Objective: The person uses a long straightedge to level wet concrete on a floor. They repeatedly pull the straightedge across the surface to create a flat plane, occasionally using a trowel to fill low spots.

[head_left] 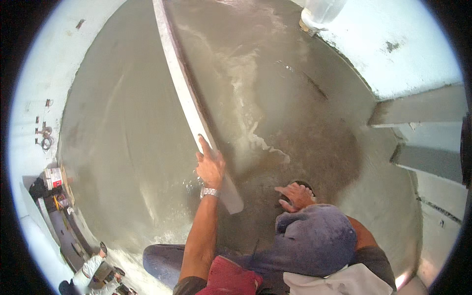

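Note:
A long, pale straightedge [181,81] lies slanted over the wet grey floor screed [123,123], running from the far top down toward my knees. My left hand [211,168], with a metal watch at its wrist, is closed around it near its lower end, one finger stretched along its length. To the right, just past my bent knee, my right hand [297,196] is low over the floor with its fingers apart. Beneath and behind it shows a dark round thing [306,185], mostly covered, whose kind I cannot make out.
White walls surround the floor. A clear plastic container [324,11] stands at the far right. Grey steps or ledges [423,105] jut in on the right. At the left are a white bucket [53,178] and, lower down, another person [88,275] near a doorway.

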Action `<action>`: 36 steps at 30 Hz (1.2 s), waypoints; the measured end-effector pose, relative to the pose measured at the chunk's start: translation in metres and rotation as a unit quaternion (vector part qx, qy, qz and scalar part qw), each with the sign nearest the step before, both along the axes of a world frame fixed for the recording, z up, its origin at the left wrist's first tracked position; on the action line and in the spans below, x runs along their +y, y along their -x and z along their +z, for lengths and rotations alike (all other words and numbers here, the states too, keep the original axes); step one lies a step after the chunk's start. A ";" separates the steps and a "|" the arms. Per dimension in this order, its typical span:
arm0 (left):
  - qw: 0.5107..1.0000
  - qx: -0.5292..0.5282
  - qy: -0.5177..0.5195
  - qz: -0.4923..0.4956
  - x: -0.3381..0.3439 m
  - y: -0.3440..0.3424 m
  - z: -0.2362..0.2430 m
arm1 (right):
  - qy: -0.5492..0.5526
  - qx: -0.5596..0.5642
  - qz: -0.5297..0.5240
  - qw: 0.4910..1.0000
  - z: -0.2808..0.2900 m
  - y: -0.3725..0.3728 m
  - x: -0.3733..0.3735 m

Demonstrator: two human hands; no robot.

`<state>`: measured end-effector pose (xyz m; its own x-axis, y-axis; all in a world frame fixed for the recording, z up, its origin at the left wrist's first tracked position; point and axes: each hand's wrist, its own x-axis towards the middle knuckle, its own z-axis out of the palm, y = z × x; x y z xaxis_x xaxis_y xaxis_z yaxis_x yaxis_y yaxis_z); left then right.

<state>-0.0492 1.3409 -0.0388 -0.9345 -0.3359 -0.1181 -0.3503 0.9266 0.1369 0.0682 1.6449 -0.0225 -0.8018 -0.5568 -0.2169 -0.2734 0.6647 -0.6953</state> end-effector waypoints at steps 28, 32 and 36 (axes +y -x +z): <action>0.998 0.043 -0.039 -0.005 0.064 0.018 -0.002 | 0.081 -0.089 -0.039 0.992 -0.026 0.001 0.014; 0.998 0.026 -0.052 0.030 0.078 0.025 0.003 | 0.080 -0.126 -0.050 0.988 -0.023 0.001 0.013; 0.995 0.091 -0.028 0.013 0.086 0.073 0.004 | 0.093 -0.113 -0.059 0.987 -0.019 0.000 0.012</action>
<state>-0.1218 1.4269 -0.0352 -0.9332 -0.3580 0.0325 -0.3390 0.9064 0.2521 0.0678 1.6570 -0.0418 -0.8064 -0.5092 -0.3007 -0.0256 0.5381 -0.8425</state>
